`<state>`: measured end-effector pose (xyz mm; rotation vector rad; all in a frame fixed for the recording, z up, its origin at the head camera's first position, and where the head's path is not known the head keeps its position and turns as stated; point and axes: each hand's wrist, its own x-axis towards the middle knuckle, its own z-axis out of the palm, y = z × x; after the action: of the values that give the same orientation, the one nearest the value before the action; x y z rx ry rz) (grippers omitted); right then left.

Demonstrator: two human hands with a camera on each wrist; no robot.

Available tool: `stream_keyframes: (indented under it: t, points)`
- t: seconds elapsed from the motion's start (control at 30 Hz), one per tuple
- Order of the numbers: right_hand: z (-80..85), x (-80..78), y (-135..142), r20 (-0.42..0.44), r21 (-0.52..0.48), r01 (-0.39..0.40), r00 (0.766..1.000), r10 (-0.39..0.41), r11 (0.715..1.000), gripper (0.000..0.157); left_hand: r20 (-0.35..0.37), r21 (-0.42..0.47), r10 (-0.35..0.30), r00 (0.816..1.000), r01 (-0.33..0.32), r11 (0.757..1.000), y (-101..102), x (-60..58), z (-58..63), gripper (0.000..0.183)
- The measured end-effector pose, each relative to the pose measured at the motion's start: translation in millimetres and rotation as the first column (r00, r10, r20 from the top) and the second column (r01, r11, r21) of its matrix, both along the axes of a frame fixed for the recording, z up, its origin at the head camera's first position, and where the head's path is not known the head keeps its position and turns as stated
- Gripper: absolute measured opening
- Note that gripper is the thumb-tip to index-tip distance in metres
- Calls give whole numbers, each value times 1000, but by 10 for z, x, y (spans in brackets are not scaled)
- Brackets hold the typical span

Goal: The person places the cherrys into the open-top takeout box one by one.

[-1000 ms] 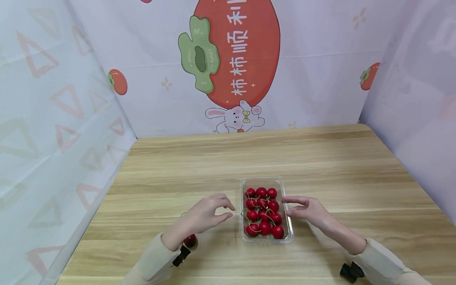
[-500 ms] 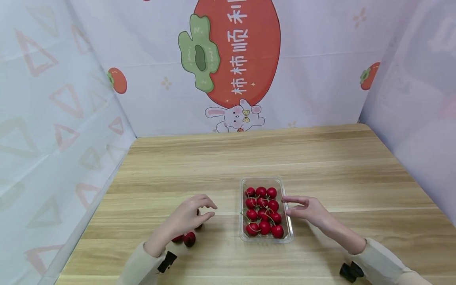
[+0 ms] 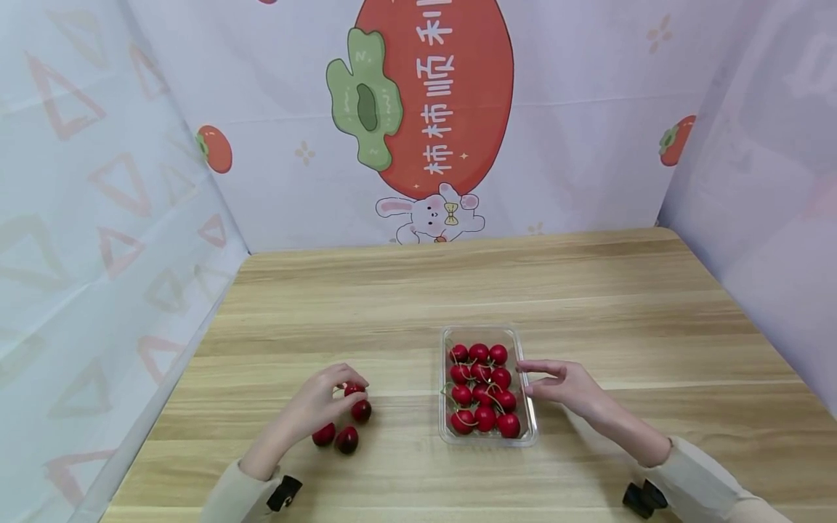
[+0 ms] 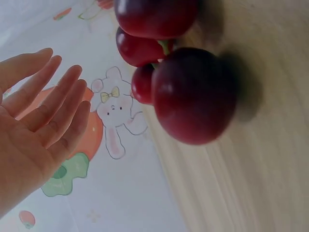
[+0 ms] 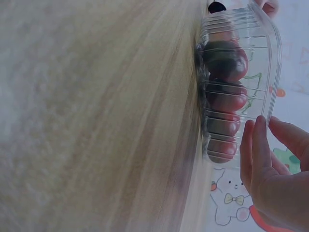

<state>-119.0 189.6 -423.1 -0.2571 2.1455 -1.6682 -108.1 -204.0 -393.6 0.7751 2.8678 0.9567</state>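
Note:
My left hand hovers over a small group of loose dark red cherries at the left of the table. Thumb and forefinger stand apart around the farthest cherry in the head view. Close by lie another cherry and two nearer ones, one of them a large cherry in the left wrist view, where the fingers are spread and hold nothing. A clear plastic box holds rows of stemmed cherries. My right hand pinches the box's right rim, fingertips against its outer wall.
The wood-grain table meets a printed cloth backdrop at its far edge. Cloth side walls stand at left and right. Black wrist devices sit at both sleeves.
My left hand has moved left, away from the box, to the loose cherries, uncovering several of them. The right hand and the box have stayed in place.

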Motion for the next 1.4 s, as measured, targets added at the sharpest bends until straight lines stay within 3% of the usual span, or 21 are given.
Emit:
stream_keyframes:
  t: [0.5, 0.83, 1.2, 1.4]
  points:
    - [-7, 2, 6, 0, 4, 3, 1000, -3, 1000, 54, -15, -88, 59, 998, -60, 994, -232, 11, -99, 17]
    - [-9, 2, 6, -5, -1, 2, 1000, -2, 1000, 54, 26, -138, 103, 994, -99, 985, -344, -42, -178, 15]
    - [-13, -1, 6, -6, 8, 3, 1000, -3, 1000, 53, 48, -168, 69, 996, -60, 984, -457, -131, -227, 12]
    - [-10, -4, 0, -2, 7, 7, 1000, -7, 1000, 55, 43, -139, 34, 999, -27, 990, -490, -157, -258, 10]
